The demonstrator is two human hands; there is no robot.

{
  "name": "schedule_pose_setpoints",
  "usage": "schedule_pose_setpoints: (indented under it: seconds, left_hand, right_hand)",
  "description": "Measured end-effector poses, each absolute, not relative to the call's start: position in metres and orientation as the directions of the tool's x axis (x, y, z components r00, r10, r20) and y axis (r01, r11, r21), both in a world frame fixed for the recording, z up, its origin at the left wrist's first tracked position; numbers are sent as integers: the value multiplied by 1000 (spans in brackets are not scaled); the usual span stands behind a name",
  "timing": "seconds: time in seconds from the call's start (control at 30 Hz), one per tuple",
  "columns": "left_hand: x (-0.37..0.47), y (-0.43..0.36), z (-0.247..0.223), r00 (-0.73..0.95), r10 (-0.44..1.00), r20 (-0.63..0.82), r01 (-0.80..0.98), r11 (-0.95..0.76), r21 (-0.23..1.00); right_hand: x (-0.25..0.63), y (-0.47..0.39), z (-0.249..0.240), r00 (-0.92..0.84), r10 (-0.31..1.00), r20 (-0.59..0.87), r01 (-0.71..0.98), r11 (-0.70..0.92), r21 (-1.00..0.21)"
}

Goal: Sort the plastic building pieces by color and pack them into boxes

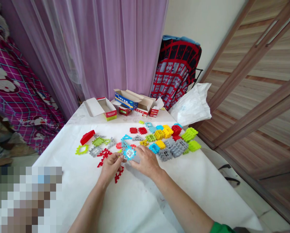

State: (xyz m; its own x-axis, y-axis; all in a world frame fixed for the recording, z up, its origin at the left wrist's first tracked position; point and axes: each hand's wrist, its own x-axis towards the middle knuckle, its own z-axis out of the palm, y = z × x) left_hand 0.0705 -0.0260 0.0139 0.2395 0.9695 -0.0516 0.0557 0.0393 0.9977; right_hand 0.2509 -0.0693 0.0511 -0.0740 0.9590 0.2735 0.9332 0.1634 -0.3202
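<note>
Btwn both hands (148, 161), blue pc (129, 153)

Bare white tablecloth (205, 184) passable outside both forearms (182, 199), plastic stacks (175, 147) obstructing beyond right hand (146, 160), loose flat pieces (98, 141) beyond left hand (110, 166), cardboard boxes (125, 101) across far end

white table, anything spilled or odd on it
Nothing looks spilled. Only the loose pieces at left seem untidy, lying at mixed angles, while the stacks at right are grouped by colour.
</note>
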Motion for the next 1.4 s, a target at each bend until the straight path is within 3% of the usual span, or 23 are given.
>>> schedule_pose_setpoints:
  seconds: [0.27,0.47,0.7,1.03,1.17,1.4]
  left_hand:
    - [63,-23,18,59,996,67,104,-73,992]
    - [59,-21,12,26,990,137,284,-138,949]
    - [56,-18,3,-16,988,155,352,-139,926]
    - [45,-12,6,-164,967,195,339,-130,932]
    - [38,-8,6,-248,951,184,305,-104,947]
    - [33,-5,10,-319,931,180,290,-85,953]
  right_hand:
    - [326,-75,71,215,934,287,976,-208,-56]
    - [342,-79,65,212,949,235,973,-227,39]
    - [342,-79,58,210,962,173,971,-226,76]
    - [333,-76,77,139,960,242,987,-155,47]
    - [313,-71,78,65,970,233,997,-55,-48]
    - [259,-51,51,-126,990,62,962,137,-234]
